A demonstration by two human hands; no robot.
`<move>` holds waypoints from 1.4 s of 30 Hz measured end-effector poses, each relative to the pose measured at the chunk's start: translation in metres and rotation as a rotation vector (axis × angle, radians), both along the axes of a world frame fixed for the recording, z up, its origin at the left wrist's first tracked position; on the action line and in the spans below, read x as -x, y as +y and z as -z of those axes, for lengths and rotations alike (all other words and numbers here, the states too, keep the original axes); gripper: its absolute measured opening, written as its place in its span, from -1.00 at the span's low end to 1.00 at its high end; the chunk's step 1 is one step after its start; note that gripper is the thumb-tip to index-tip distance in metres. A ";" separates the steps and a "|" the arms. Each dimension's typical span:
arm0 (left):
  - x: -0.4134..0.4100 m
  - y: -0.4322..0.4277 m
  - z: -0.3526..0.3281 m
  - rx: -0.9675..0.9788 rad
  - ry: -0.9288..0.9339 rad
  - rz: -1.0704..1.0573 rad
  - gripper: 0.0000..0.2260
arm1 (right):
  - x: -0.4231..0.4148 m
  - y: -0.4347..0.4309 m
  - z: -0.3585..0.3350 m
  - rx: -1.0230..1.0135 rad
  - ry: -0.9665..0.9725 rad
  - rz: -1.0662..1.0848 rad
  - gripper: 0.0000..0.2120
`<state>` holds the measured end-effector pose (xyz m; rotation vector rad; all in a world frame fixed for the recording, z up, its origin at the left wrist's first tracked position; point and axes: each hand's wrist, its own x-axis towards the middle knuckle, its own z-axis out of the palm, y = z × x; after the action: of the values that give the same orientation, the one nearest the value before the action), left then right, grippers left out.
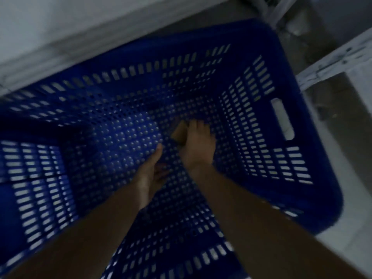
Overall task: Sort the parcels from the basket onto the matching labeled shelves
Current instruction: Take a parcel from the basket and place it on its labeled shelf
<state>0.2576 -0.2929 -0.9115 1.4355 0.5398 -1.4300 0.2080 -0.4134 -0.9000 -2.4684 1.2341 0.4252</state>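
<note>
Grey floor (326,101) carries a blue slotted basket (251,35), which fills most of the view; the picture is dim and blurred. Nearest the camera, two bare forearms reach down over the basket's near rim into its interior. Left hand (150,174) hangs above the perforated bottom with the thumb extended and the fingers loosely curled, apart from any object and holding nothing. Right hand (198,146) lies just beyond it, lower in the basket, its fingers (193,125) clamped over a small brown parcel (179,132). Said parcel sits at the bottom of the basket, right of centre; whether it rests on the bottom or is lifted clear cannot be told. No label is legible on it. Beyond the far rim runs a pale wall (60,27), and a white metal shelf frame (332,59) stands beside the basket's right end.
</note>
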 end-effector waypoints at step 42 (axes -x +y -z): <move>0.145 -0.047 -0.877 0.982 -0.739 0.462 -0.76 | 0.240 0.048 -0.882 -0.231 -1.302 0.476 -0.75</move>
<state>0.1121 -0.3401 -0.0344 1.1357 -0.9032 -1.0904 -0.0324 -0.3657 -0.0183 -1.5363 0.9665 -0.9559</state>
